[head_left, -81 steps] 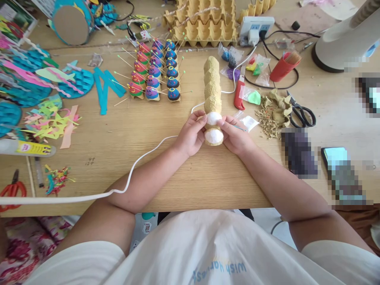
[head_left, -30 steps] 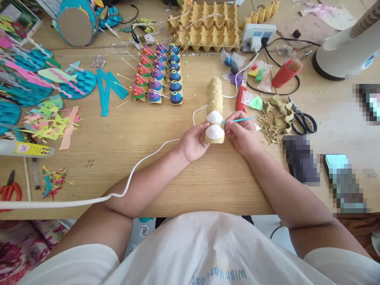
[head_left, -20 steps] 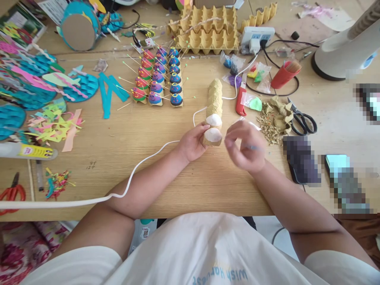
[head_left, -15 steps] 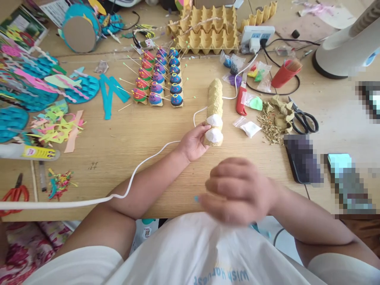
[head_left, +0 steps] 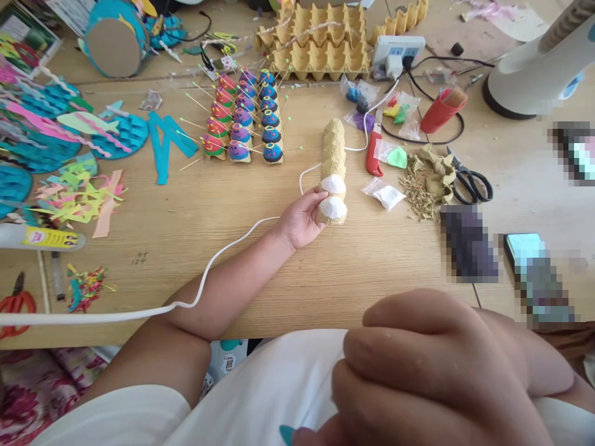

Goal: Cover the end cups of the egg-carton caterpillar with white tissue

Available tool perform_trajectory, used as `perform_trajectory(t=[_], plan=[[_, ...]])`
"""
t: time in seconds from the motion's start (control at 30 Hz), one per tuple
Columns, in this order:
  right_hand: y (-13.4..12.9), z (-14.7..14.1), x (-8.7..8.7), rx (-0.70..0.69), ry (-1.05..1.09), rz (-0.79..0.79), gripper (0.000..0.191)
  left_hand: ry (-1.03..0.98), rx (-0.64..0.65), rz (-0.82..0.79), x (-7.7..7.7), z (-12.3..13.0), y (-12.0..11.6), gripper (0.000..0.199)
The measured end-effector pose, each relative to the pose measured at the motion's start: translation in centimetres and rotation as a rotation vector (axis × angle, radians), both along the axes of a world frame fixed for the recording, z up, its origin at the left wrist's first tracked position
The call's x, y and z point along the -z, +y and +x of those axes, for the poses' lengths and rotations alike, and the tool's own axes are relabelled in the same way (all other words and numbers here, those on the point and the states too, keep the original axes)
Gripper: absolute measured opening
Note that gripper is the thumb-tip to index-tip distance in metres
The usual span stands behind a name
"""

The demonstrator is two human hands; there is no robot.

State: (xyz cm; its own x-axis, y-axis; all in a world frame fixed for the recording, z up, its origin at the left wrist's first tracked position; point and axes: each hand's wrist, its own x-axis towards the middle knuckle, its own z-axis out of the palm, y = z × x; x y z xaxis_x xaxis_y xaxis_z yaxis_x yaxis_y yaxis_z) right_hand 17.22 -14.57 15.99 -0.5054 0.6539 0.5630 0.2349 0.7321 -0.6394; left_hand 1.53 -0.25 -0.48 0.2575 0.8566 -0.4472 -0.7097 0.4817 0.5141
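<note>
Held in my left hand point(head_left: 304, 220) is a strip of egg carton point(head_left: 334, 145), its length pointing away from me. The two nearest cups carry smooth white coverings that look like clay point(head_left: 333, 208); the farther cups are bare and yellowish. My left thumb presses at the gap between the white cups. Close to the camera, my right hand point(head_left: 432, 371) is curled with its knuckles towards me. A teal tip shows by its thumb, perhaps a painted nail. Whatever the curled fingers hold, if anything, is hidden. A packet of white clay point(head_left: 389, 196) lies right of the strip.
Painted carton caterpillars point(head_left: 240, 121) with pin-like feelers stand beyond my left hand. A white cord point(head_left: 199, 291) crosses my left forearm. To the right lie a red-handled knife point(head_left: 373, 152), black scissors point(head_left: 471, 183) and phones point(head_left: 469, 241). Egg trays point(head_left: 320, 56) stand behind.
My right hand has come back towards me and up close to the camera, still curled. My left hand keeps the egg carton strip in place. The view has shifted slightly.
</note>
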Motion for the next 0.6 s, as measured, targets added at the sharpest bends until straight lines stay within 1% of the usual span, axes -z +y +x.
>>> perform_trajectory(t=[0.03,0.07,0.1,0.13,0.17,0.2,0.23,0.27,0.3,0.33,0.4,0.43,0.53,0.6], plan=[[0.7,0.7,0.4,-0.040,0.007,-0.015,0.023,-0.002,-0.001,-0.002,-0.1,0.0,0.0,0.024],[1.5,1.4,1.0,0.009,0.010,0.077,0.022,-0.004,-0.001,-0.005,-0.1,0.0,0.0,0.024],[2.7,2.0,2.0,0.013,-0.030,0.094,0.019,-0.007,0.000,-0.008,-0.1,0.1,0.0,0.025],[4.0,2.5,3.3,-0.059,-0.086,0.012,0.017,-0.012,0.002,-0.007,-0.1,0.1,0.0,0.026],[5.5,2.8,4.9,-0.044,0.013,-0.053,0.012,-0.015,0.004,-0.003,-0.1,0.1,0.0,0.027],[7.0,2.9,6.5,-0.002,0.090,-0.126,0.005,-0.017,0.006,0.003,0.0,0.1,0.0,0.026],[8.6,2.9,8.2,0.110,0.156,-0.214,0.003,-0.018,0.009,0.010,0.1,0.1,0.0,0.025],[10.1,2.7,9.9,0.220,0.235,-0.286,0.011,-0.018,0.014,0.016,0.2,0.1,0.0,0.022],[11.4,2.4,11.4,0.296,0.320,-0.353,0.018,-0.020,0.021,0.021,0.3,0.0,0.0,0.020],[12.7,2.1,12.8,0.337,0.410,-0.416,0.023,-0.024,0.027,0.027,0.3,0.0,0.0,0.018],[14.6,1.5,15.0,0.336,0.519,-0.534,0.028,-0.044,0.030,0.033,0.4,0.0,0.0,0.017],[15.3,1.3,15.8,0.322,0.556,-0.565,0.030,-0.058,0.024,0.033,0.4,0.0,0.0,0.018],[16.4,1.2,17.7,0.247,0.608,-0.604,0.031,-0.095,0.021,0.011,0.5,0.1,0.0,0.023],[16.6,1.4,18.5,0.193,0.596,-0.579,0.032,-0.102,0.026,-0.004,0.6,0.1,-0.1,0.022]])
